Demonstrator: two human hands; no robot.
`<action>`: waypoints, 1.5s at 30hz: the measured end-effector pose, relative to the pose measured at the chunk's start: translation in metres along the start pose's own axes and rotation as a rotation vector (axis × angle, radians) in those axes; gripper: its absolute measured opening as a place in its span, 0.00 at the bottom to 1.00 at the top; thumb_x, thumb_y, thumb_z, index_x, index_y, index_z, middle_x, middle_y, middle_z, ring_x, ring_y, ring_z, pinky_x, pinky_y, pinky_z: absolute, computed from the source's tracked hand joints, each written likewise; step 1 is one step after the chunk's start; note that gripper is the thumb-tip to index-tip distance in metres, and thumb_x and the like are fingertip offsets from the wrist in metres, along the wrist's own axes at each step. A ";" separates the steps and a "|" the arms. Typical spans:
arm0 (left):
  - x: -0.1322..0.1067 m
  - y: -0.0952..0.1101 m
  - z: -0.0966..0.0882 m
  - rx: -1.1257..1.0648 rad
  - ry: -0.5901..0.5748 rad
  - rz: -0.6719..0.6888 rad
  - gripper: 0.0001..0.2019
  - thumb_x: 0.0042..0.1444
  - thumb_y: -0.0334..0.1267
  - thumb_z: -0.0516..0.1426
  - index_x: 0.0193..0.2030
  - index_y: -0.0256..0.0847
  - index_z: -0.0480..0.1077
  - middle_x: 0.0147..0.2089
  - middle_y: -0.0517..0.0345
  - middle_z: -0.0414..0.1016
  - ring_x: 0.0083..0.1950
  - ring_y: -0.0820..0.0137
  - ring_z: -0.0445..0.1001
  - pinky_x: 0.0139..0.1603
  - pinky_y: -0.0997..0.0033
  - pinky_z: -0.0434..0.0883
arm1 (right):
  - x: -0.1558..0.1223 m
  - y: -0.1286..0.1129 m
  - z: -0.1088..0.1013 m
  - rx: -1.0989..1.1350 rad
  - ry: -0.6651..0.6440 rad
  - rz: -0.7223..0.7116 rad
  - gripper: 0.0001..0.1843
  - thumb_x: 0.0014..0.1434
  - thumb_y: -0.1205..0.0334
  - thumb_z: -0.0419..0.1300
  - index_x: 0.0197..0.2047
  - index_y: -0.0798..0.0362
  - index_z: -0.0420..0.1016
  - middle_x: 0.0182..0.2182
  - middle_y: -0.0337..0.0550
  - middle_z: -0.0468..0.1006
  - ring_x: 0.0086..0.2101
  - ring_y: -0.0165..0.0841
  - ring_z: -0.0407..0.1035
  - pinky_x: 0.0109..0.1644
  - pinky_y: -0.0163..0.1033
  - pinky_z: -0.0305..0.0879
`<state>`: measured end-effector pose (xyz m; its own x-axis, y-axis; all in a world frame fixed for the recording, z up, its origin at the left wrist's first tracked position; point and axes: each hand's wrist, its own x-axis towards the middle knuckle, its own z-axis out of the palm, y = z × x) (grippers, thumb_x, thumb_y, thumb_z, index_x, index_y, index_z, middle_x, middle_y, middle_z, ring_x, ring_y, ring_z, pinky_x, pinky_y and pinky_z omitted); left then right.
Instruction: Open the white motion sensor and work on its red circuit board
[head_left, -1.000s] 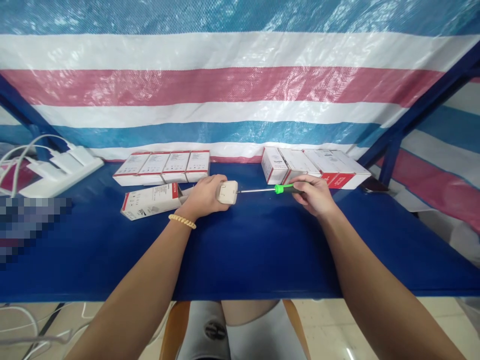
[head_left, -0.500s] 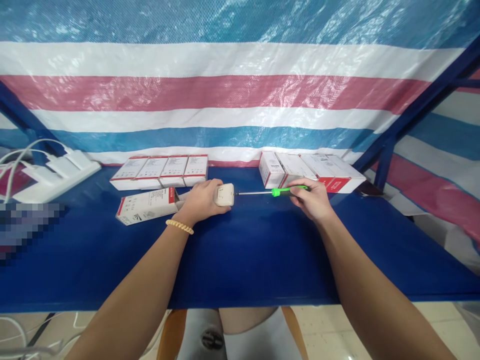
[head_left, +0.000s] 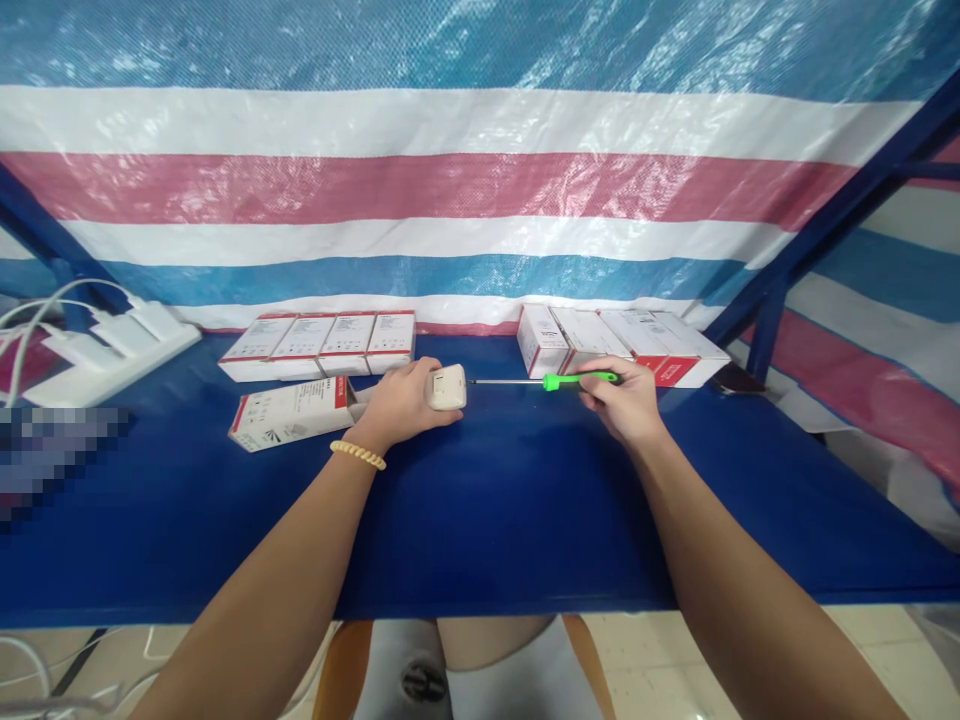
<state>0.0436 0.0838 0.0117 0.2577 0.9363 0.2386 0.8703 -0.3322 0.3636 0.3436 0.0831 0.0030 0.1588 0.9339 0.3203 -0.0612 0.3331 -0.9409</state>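
Observation:
My left hand [head_left: 405,402] is wrapped round a small off-white plastic device [head_left: 448,388], whose rounded end faces right. My right hand [head_left: 619,397] grips the green handle of a screwdriver [head_left: 561,382]. Its thin metal shaft points left, and the tip is at the right end of the device; whether it sits in a screw is too small to tell. Just left of my left hand lies an opened white-and-red carton [head_left: 292,414], its open end toward my wrist. My fingers cover much of the device.
Several white-and-red boxes [head_left: 322,345] stand in a row at the back left, with several more boxes [head_left: 622,345] at the back right. A white power strip [head_left: 112,355] with plugs and cables lies at the far left of the blue table [head_left: 510,530]. Behind hangs a striped sheet [head_left: 480,190].
Both hands hold nearly the same pose. The device has turned or shifted very slightly in my left hand, and the screwdriver tip stays at its end.

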 end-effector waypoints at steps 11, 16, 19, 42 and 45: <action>0.000 -0.001 -0.001 -0.010 -0.009 0.015 0.33 0.45 0.58 0.64 0.54 0.43 0.63 0.50 0.48 0.74 0.51 0.52 0.73 0.50 0.54 0.70 | -0.001 -0.001 0.001 -0.005 -0.014 0.021 0.05 0.41 0.67 0.66 0.26 0.53 0.77 0.13 0.33 0.67 0.13 0.24 0.59 0.16 0.31 0.50; 0.000 0.000 -0.001 -0.010 -0.011 0.012 0.34 0.45 0.58 0.64 0.54 0.43 0.63 0.50 0.48 0.74 0.51 0.52 0.73 0.50 0.54 0.70 | -0.001 -0.001 0.000 -0.027 -0.029 0.024 0.05 0.41 0.66 0.66 0.26 0.53 0.77 0.12 0.33 0.66 0.13 0.24 0.59 0.15 0.31 0.50; -0.001 -0.001 -0.001 -0.011 -0.009 0.015 0.34 0.44 0.58 0.64 0.54 0.43 0.64 0.50 0.48 0.74 0.51 0.52 0.73 0.50 0.53 0.70 | -0.001 0.001 -0.001 -0.025 -0.032 0.037 0.05 0.41 0.66 0.66 0.27 0.53 0.77 0.12 0.33 0.66 0.13 0.24 0.59 0.15 0.30 0.49; 0.002 -0.007 0.004 -0.016 -0.008 0.109 0.42 0.40 0.59 0.68 0.60 0.41 0.64 0.57 0.46 0.72 0.59 0.51 0.70 0.61 0.53 0.65 | 0.001 0.002 -0.003 -0.225 -0.002 0.043 0.10 0.46 0.56 0.68 0.26 0.53 0.74 0.13 0.34 0.67 0.14 0.26 0.61 0.16 0.32 0.55; 0.003 -0.008 0.003 0.026 0.003 0.122 0.42 0.43 0.60 0.66 0.62 0.41 0.64 0.58 0.44 0.72 0.59 0.51 0.70 0.61 0.53 0.65 | 0.002 0.005 -0.004 -0.320 0.004 0.111 0.18 0.53 0.46 0.63 0.26 0.53 0.74 0.14 0.35 0.68 0.14 0.27 0.62 0.16 0.33 0.56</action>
<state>0.0384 0.0900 0.0064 0.3612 0.8888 0.2822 0.8430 -0.4406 0.3086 0.3479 0.0863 -0.0017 0.1720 0.9616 0.2139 0.2342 0.1710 -0.9570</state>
